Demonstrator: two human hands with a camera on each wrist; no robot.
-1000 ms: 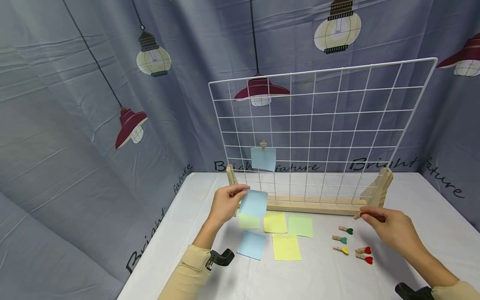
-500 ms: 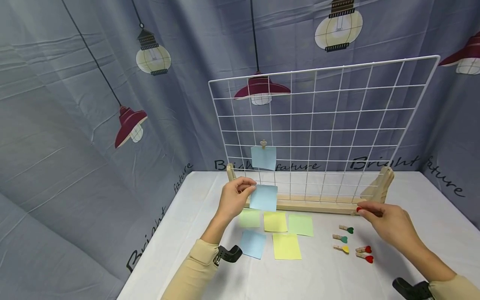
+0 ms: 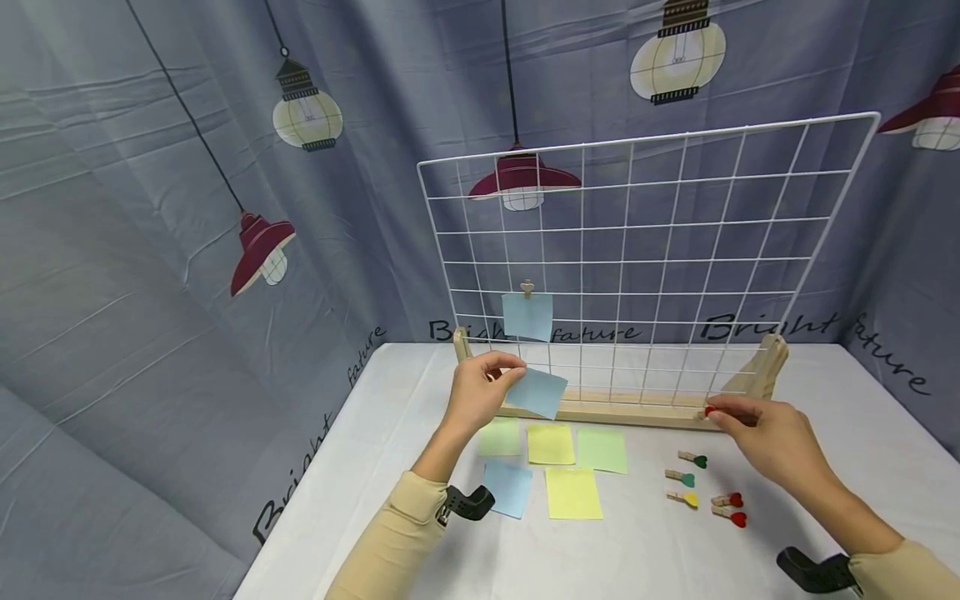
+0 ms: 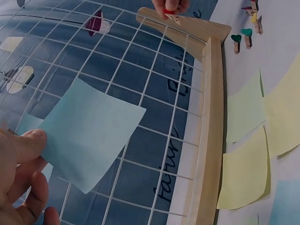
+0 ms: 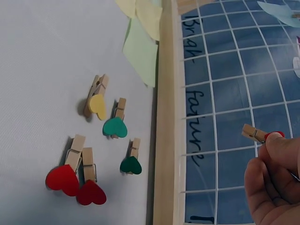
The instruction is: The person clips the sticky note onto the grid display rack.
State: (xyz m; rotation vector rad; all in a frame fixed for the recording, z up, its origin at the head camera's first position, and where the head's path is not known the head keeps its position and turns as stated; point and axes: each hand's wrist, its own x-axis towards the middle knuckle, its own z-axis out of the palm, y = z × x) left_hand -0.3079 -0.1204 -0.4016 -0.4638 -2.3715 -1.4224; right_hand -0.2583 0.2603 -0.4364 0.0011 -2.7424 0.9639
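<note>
Between thumb and fingers my left hand (image 3: 480, 392) pinches a blue sticky note (image 3: 537, 392) by its left edge, tilted in front of the lower part of the white wire grid (image 3: 645, 225). The left wrist view shows that blue note (image 4: 93, 136) apart from the table. My right hand (image 3: 776, 437) pinches a small wooden clothespin (image 5: 253, 133) with a red heart, near the grid's right foot; the thumb covers part of the heart. Above the left hand, another blue note (image 3: 527, 317) hangs on the grid from a clothespin (image 3: 527, 288) with a pale heart.
Yellow, green and blue sticky notes (image 3: 573, 493) lie on the white table before the grid's wooden base (image 3: 630, 412). To their right lie several heart clothespins: dark green (image 3: 692, 459), teal (image 3: 679, 477), yellow (image 3: 682, 498) and two red (image 3: 729, 516). A printed curtain (image 3: 360, 208) stands behind.
My left hand has moved right and slightly up with the blue note, which now tilts more. My right hand has shifted a little left and up with the red-heart clothespin.
</note>
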